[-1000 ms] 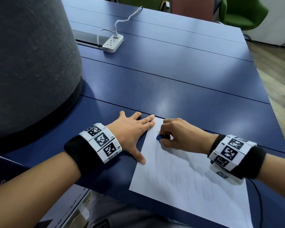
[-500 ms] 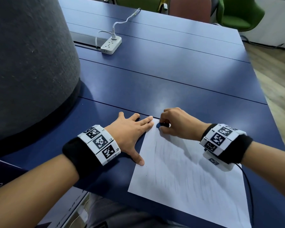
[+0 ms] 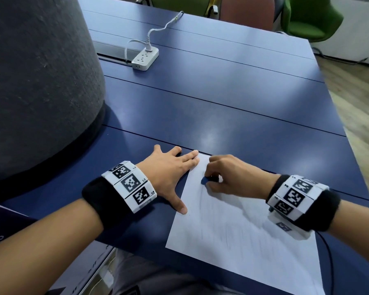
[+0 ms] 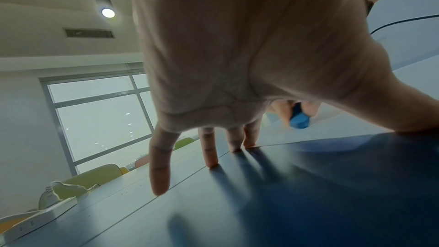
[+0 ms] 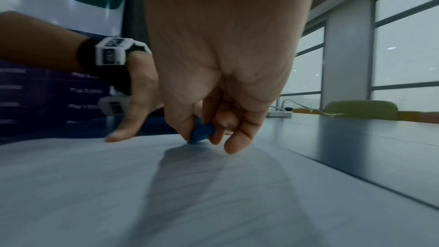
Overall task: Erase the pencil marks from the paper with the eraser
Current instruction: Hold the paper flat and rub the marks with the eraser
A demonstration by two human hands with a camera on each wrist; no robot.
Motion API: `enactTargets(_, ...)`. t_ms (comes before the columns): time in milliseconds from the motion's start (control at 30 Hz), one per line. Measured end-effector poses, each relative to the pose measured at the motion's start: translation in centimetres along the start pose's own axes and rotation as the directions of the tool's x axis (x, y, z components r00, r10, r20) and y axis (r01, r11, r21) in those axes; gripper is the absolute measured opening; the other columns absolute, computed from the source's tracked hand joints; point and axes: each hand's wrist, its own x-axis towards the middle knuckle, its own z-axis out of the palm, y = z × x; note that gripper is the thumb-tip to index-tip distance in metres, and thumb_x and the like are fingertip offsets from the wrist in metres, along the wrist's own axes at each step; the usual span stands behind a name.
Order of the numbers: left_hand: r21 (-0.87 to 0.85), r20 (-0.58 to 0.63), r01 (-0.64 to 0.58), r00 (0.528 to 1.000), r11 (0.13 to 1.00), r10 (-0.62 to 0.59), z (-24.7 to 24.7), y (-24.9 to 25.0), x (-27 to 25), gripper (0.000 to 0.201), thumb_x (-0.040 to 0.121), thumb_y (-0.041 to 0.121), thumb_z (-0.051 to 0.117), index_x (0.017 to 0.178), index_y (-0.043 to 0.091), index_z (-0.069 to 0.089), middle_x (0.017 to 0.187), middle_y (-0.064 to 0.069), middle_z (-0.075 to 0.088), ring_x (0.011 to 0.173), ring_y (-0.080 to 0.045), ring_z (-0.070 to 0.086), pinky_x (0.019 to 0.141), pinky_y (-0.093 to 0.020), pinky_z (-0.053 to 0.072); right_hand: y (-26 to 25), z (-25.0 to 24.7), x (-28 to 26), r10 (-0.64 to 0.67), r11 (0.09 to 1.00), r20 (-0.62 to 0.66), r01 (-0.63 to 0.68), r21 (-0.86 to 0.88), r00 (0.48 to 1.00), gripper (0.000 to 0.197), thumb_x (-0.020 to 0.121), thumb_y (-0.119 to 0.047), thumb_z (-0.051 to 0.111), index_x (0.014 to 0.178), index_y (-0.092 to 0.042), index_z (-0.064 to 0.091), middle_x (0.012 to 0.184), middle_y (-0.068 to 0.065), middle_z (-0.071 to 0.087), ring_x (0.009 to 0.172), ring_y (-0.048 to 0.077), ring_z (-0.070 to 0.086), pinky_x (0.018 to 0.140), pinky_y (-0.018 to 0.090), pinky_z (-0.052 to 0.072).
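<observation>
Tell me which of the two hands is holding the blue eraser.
The right hand: its curled fingers pinch the blue eraser against the paper. The left hand lies flat with fingers spread, pressing the paper's left edge and holding nothing.

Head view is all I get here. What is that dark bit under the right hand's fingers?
Observer: A blue eraser, pinched by the right hand, its tip on the paper.
Operator: Is the left hand flat on the sheet?
Observer: No. The left wrist view shows the left hand arched on straight, spread fingertips.
Operator: Anything beyond the table?
Observer: Large windows, seen from the right wrist.
</observation>
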Motion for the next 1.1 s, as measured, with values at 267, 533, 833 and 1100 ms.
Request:
enactTargets(267,-0.002,0.002,-0.002,1.000,1.000,0.002,-0.1,0.0,-0.1,0.131,0.055,0.087,0.062,0.154,0.026,0.003,0.162,0.014,-0.009,0.141,-0.022,0.017,0.099,-0.059,0.031,-0.9,0.2,-0.4,-0.004,1.000,0.052,0.004,-0.007,0.999,0.013,0.082,-0.018,0.063,0.085,-0.007,0.068,0.086,0.003,0.059,0.071,0.021,0.057,0.070,0.035,0.049)
enactTargets(533,-0.005,0.003,-0.003,1.000,1.000,0.003,-0.1,-0.1,0.0,0.131,0.056,0.087,0.063,0.155,0.026,0.002,0.163,0.013,-0.009,0.142,-0.023,0.016,0.100,-0.061,0.029,-1.0,0.4,-0.5,-0.022,1.000,0.056,0.021,0.007,0.998,0.012,0.080,-0.019,0.063,0.081,-0.009,0.067,0.081,0.001,0.058,0.068,0.021,0.056,0.066,0.033,0.048)
enactTargets(833,-0.008,0.002,-0.007,1.000,1.000,0.007,0.0,0.0,-0.1,0.131,0.056,0.086,0.063,0.154,0.025,0.002,0.163,0.013,-0.009,0.141,-0.022,0.017,0.098,-0.060,0.030,-0.9,0.4,-0.6,-0.018,0.999,0.069,0.015,0.036,0.997,0.010,0.082,-0.021,0.065,0.086,-0.014,0.071,0.081,-0.003,0.058,0.067,0.011,0.053,0.066,0.024,0.047)
enactTargets(1100,-0.027,0.010,-0.002,1.000,1.000,0.003,0.1,0.1,-0.1,0.131,0.057,0.085,0.064,0.155,0.025,0.000,0.162,0.014,-0.011,0.144,-0.023,0.012,0.100,-0.061,0.029,-1.7,0.9,-1.4,-0.092,0.996,0.129,0.090,0.016,0.987,0.015,0.083,-0.023,0.062,0.084,-0.010,0.070,0.081,0.000,0.059,0.069,0.016,0.054,0.067,0.027,0.046)
